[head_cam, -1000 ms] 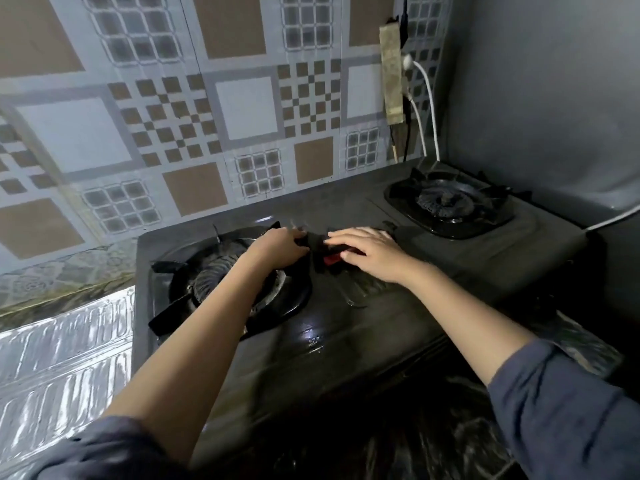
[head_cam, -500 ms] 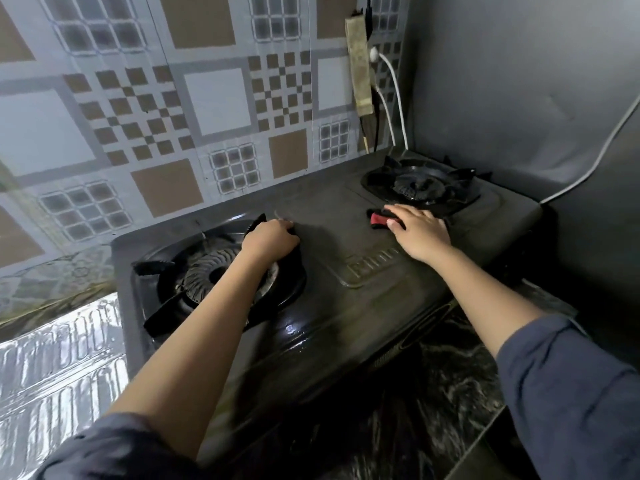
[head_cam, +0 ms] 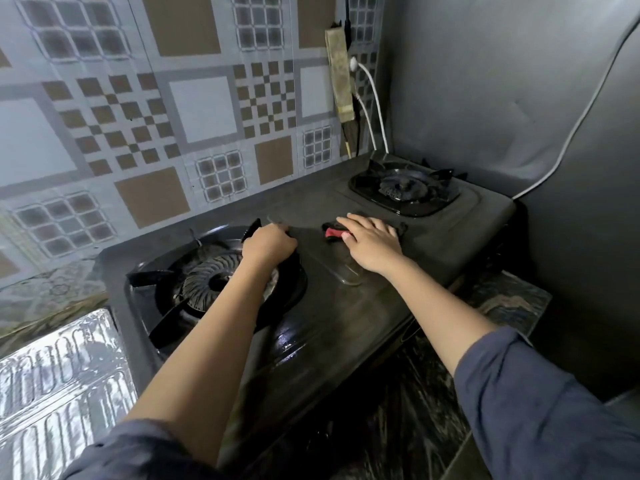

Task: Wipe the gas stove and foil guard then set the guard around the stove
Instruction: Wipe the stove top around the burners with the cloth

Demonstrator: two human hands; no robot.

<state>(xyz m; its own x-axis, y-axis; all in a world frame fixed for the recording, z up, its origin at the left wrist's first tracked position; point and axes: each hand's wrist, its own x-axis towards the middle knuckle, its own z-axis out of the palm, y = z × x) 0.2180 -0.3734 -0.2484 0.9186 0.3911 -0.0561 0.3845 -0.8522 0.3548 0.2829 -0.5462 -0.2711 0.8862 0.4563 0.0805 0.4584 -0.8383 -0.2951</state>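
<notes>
- Head view: I see a black two-burner gas stove sitting on a dark marbled counter, backed by a brown-and-grey patterned tile wall.
- On my feed the left hand has its fingers curled round the rear right rim of the black metal pan support on the near burner.
- The right hand lies flat with fingers straight, pressing a dark cloth with a red patch onto the stove top between the two burners.
- The far round black burner sits uncovered, apart from both hands.
- An embossed silver foil guard lies at lower left, just beside the stove's left end and touched by neither hand.
- A white cable hangs down the wall behind the far burner.
</notes>
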